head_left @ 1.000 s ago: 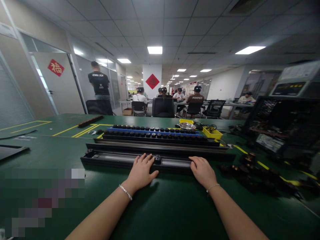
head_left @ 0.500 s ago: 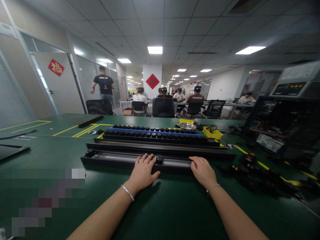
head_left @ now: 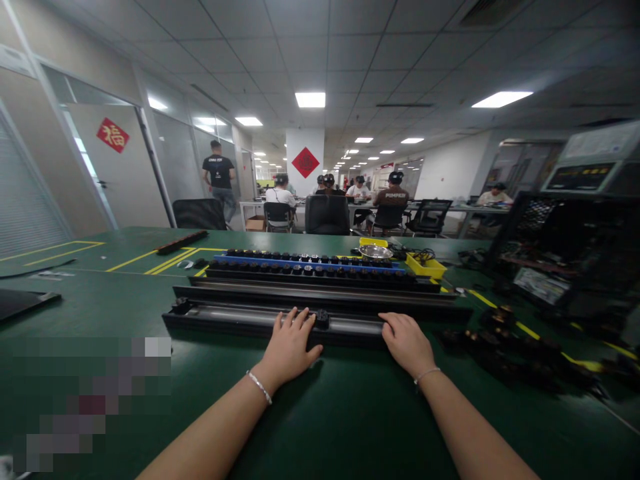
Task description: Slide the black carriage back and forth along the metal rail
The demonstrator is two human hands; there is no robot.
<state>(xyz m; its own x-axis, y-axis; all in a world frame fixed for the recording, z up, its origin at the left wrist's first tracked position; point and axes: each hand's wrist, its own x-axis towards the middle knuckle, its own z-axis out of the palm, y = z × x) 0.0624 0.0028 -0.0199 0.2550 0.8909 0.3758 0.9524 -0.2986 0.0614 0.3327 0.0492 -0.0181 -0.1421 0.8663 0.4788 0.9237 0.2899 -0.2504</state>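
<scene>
A long black rail point(head_left: 225, 319) lies across the green table in front of me. My left hand point(head_left: 291, 345) rests on its near edge with fingers stretched out, fingertips beside a small black slider piece point(head_left: 323, 318) sitting on the rail. My right hand point(head_left: 407, 342) lies on the rail further right, fingers curled over its edge. Both wrists wear thin bracelets. Behind it lies a second black rail point(head_left: 320, 294).
Further back sit racks of black parts on a blue strip point(head_left: 307, 263), a yellow tray point(head_left: 425, 265) and a metal bowl point(head_left: 375, 251). Loose black parts point(head_left: 505, 353) pile at the right near a dark machine point(head_left: 565, 253). Seated people and a walking person are beyond the table.
My left hand and the slider piece have shifted slightly right along the rail. The person in the black shirt in the background has walked to the right. My right hand has stayed put.
</scene>
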